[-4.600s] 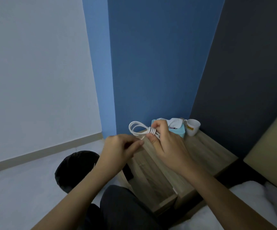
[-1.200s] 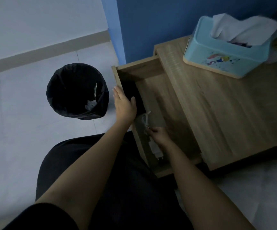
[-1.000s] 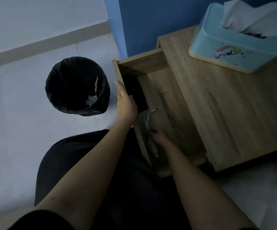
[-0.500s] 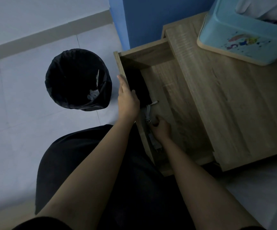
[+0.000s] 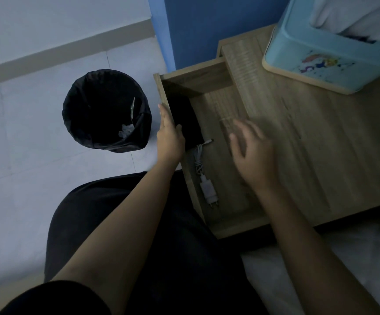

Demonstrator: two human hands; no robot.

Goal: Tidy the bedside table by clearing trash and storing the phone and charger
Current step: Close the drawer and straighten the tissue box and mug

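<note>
The wooden drawer (image 5: 209, 80) of the bedside table (image 5: 321, 142) is pulled out. Inside it lie a black phone (image 5: 185, 120) along the left wall and a white charger (image 5: 208, 189) with its bundled cable below the phone. My left hand (image 5: 169, 137) grips the drawer's front panel, thumb inside against the phone. My right hand (image 5: 251, 153) hovers above the drawer, blurred, fingers spread, holding nothing.
A black bin (image 5: 107, 110) lined with a bag stands on the pale floor left of the drawer, with scraps of trash in it. A light-blue tissue box (image 5: 330, 57) sits on the table top at the back right. My dark-clothed legs fill the foreground; white bedding lies lower right.
My right hand has let go of the charger and lifted up and right out of the drawer. The charger now lies still inside. My left hand stays on the drawer front.
</note>
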